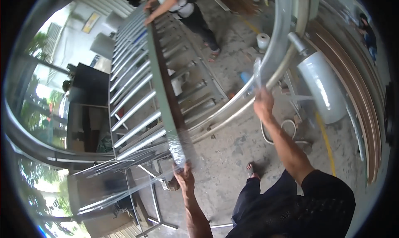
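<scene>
A long green and brown board (163, 86) lies along the roller conveyor (137, 96), its near end wrapped in clear plastic film (178, 154). My left hand (185, 179) is closed on that wrapped end. Out to the right, my right hand (264, 105) is raised and closed around a bunched strip of clear film (258, 71), slightly blurred by motion. Loose sheets of film trail from the near end toward the lower left. At the board's far end, a co-worker (181, 9) rests both hands on it.
A large metal ring (232, 100) surrounds the board, with a big film roll (322, 86) mounted at its right. A white roll (262, 40) stands on the concrete floor. Long brown profiles (353, 75) are stacked at right, and another person (368, 38) is beyond. A metal stand (154, 198) sits lower left.
</scene>
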`<state>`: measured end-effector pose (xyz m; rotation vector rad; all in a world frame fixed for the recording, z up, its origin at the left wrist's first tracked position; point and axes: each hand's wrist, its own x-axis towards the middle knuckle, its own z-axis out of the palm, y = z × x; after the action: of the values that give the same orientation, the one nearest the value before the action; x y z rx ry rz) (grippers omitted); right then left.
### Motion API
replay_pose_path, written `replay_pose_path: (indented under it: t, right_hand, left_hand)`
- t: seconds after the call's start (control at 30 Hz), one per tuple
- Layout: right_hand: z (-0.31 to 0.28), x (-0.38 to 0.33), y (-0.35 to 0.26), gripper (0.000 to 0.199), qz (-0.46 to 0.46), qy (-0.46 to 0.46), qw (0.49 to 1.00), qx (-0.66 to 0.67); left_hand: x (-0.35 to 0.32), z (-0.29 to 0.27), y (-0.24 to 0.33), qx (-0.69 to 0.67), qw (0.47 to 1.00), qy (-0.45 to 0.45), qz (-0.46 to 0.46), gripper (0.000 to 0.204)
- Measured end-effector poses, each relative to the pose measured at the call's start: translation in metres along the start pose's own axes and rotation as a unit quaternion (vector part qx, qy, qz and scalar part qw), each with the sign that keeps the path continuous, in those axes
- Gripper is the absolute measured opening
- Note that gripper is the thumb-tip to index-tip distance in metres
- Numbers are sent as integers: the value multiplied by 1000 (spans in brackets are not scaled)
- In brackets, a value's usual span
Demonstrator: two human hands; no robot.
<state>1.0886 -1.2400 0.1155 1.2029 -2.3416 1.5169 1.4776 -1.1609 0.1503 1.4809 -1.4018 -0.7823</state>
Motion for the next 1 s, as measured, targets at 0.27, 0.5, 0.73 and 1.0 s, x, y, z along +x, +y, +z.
replay_pose_path:
  t: [0.27,0.5,0.73,1.0]
  right_hand:
    - [68,-93,-202,31,-281,-300,899,149]
    - [83,-118,-191,57,-433,-308,846,45]
    - [69,-115,-217,56,-532,-277,800,-18]
    - [23,-100,-226,44,-609,-233,734,192]
  left_hand:
    - [-10,-44,3,-29,986,-102,-131,40]
    - [-6,-44,125,235,971,9,44,25]
    - [96,7,21,312,923,-7,227,40]
    - [93,7,16,351,914,-62,191,55]
